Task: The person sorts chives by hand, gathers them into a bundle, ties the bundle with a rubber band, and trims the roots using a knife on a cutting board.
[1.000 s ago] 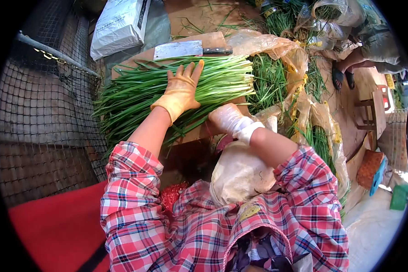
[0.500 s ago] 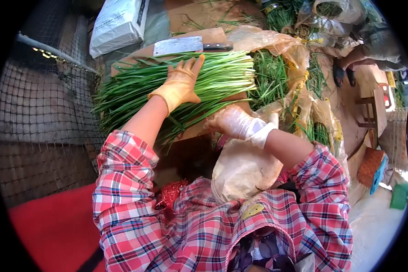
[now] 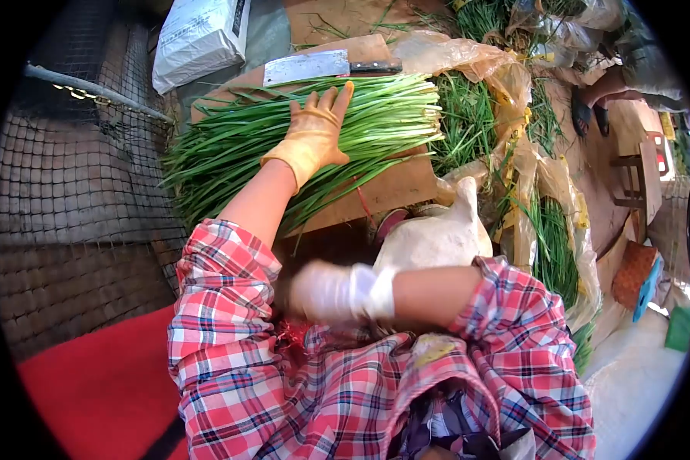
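A thick pile of long green stalks (image 3: pixel 245 146) lies across a brown board (image 3: pixel 391 184), pale ends to the right. My left hand (image 3: pixel 313 142), in an orange glove, rests on the pile with its fingers spread. My right hand (image 3: pixel 322 291), in a whitish glove, is low in front of my body, close to some red strands (image 3: pixel 290 337); motion smears its fingers. Behind the pile, a cleaver (image 3: pixel 307 67) with a black handle lies flat. A thin red strand (image 3: pixel 362 198) shows on the board just below the stalks.
Plastic bags (image 3: pixel 514 100) of greens line the right side. A white package (image 3: pixel 203 42) lies at the upper left, above a mesh fence (image 3: pixel 77 192). Another person's feet (image 3: pixel 590 115) are at the upper right, near a wooden stool (image 3: pixel 638 169). Red cloth (image 3: pixel 107 383) covers the lower left.
My right hand has left the board's near edge and moved down and left toward my body. My left hand stays on the stalks. The red strand on the board has come into view.
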Available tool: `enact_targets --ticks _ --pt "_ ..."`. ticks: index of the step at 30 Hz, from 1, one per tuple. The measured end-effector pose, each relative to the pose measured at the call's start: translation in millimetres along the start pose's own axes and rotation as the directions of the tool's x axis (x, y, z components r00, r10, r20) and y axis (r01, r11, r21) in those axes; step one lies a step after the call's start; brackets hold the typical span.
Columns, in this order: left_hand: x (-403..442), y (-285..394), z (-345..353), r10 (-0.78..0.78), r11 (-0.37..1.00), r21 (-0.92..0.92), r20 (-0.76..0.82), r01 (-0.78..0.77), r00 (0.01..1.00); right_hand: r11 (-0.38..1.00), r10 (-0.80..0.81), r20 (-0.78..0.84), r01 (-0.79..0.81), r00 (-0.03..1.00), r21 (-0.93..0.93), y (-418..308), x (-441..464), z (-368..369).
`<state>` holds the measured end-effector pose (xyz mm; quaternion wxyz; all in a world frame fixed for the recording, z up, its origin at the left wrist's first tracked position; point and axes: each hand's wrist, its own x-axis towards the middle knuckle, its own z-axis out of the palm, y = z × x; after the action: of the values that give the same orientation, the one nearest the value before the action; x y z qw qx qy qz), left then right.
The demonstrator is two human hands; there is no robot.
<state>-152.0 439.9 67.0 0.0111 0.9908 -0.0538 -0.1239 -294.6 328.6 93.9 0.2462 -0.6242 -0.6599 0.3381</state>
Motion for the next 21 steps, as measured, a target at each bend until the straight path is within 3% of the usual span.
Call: enact_targets --ticks 2,4,5,6,7,8,10,11,13,14,16,17,18,20,21 --pt "0 -2 4 0.010 1.000 -0.010 -0.051 -0.010 0.999 0.998 0.062 0.271 -0.052 0.960 -0.043 -26 -30 -41" --pt "-1 -1 4 0.007 1.000 -0.006 -0.040 -0.007 0.999 0.944 0.329 0.213 -0.322 0.920 -0.066 -4 -65 -82" --pt "-3 -1 3 0.007 1.000 -0.010 -0.048 -0.008 0.999 0.941 0.335 0.002 -0.335 0.942 0.056 34 -92 -79" --pt "-2 0 3 0.013 1.000 -0.020 -0.050 -0.014 0.999 0.964 0.259 -0.115 -0.249 0.959 0.099 47 -125 -100" --pt "-1 0 2 0.005 1.000 -0.015 -0.041 -0.005 0.999 0.902 0.409 0.020 -0.401 0.912 -0.161 92 -151 -100" --pt "-1 0 1 -0.002 1.000 -0.006 -0.028 0.002 1.000 0.379 0.925 0.163 -0.822 0.343 -0.425 70 -147 -133" --pt "2 -2 -1 -0.005 1.000 -0.006 -0.045 0.005 0.999 0.275 0.914 -0.106 -0.791 0.391 -0.547 82 -172 -131" --pt "1 -2 1 -0.008 1.000 -0.005 -0.046 0.008 0.999 0.366 0.826 -0.200 -0.770 0.528 -0.522 82 -172 -123" --pt "-3 2 4 0.008 1.000 0.001 -0.032 -0.008 0.999 0.524 0.810 0.006 -0.718 0.587 -0.459 106 -155 -101" --pt "-3 3 3 -0.002 1.000 0.007 -0.032 0.003 0.999 0.652 0.704 0.010 -0.640 0.711 -0.405 118 -151 -85" --pt "-7 5 -1 -0.028 1.000 0.014 -0.024 0.028 0.999 0.665 0.733 0.057 -0.695 0.678 -0.273 120 -115 -71" --pt "-9 8 -2 -0.035 0.999 0.008 0.017 0.034 0.999 0.718 0.643 -0.024 -0.614 0.765 -0.328 153 -102 -50" --pt "-16 10 -7 -0.034 0.999 0.009 0.025 0.034 0.999 0.722 0.642 -0.020 -0.613 0.766 -0.321 158 -94 -56" --pt "-29 13 -13 0.006 0.997 -0.079 0.019 -0.005 1.000 0.770 0.620 -0.241 -0.638 0.747 0.005 165 -86 -65" --pt "-33 13 -10 0.012 0.997 -0.079 0.024 -0.010 1.000 0.773 0.618 -0.239 -0.634 0.749 0.012 165 -86 -64"
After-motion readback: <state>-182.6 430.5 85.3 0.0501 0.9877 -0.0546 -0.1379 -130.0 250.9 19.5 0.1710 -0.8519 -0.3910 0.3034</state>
